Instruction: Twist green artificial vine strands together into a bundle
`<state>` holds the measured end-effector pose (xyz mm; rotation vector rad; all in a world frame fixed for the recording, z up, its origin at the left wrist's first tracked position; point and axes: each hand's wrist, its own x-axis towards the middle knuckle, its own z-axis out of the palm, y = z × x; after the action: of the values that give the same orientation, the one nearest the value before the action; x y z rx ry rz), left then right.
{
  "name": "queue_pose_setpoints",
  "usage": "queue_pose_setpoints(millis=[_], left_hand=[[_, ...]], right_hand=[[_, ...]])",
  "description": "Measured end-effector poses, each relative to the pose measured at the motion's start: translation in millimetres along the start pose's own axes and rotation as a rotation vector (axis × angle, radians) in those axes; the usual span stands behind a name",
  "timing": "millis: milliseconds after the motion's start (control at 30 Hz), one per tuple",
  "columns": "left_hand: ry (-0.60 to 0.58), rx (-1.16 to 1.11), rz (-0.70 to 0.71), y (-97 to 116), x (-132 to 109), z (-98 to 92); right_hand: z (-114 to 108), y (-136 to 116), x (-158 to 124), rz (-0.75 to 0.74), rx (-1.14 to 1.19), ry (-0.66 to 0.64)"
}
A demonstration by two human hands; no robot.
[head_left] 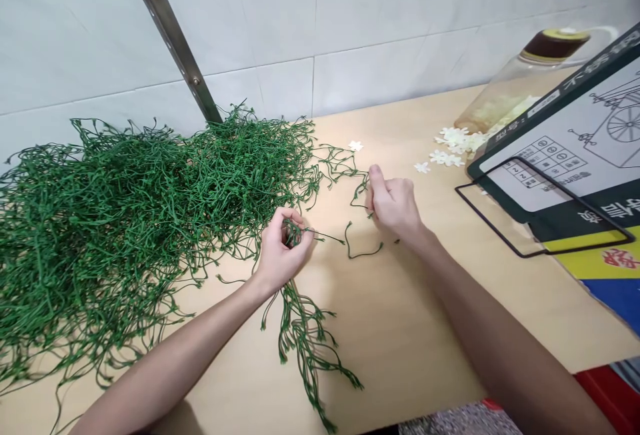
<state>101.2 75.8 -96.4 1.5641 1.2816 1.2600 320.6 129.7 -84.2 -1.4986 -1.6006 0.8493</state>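
My left hand [281,248] is closed around a bunch of thin green plastic stems [306,328] that trail down toward the table's front edge. My right hand [394,203] is closed in a pinch on a single green stem [361,188] that hangs down from its fingers. Another loose curved stem [363,252] lies on the wooden table [400,315] between my hands. A large tangled pile of green stems [120,215] covers the table to the left of my left hand.
Small white plastic flowers [453,145] lie scattered at the back right by a tipped clear jar with a brown lid [525,82]. A printed cardboard box [575,155] with a black wire frame sits at the right. A metal bracket [177,45] runs up the tiled wall.
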Motion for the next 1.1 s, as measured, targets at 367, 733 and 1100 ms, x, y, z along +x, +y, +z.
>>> queue_pose_setpoints(millis=[367,733,1100], left_hand=[[-0.01,-0.009,0.007,1.2,1.4,0.5],[-0.007,0.026,0.02,3.8,1.7,0.7],[-0.187,0.024,0.04,-0.5,-0.3,1.7]], right_hand=[[8.6,23.4,18.9,-0.145,0.439,0.334],[-11.7,2.9,1.1,0.461,0.577,-1.125],[14.3,6.8,8.9,-0.119,0.726,-0.141]])
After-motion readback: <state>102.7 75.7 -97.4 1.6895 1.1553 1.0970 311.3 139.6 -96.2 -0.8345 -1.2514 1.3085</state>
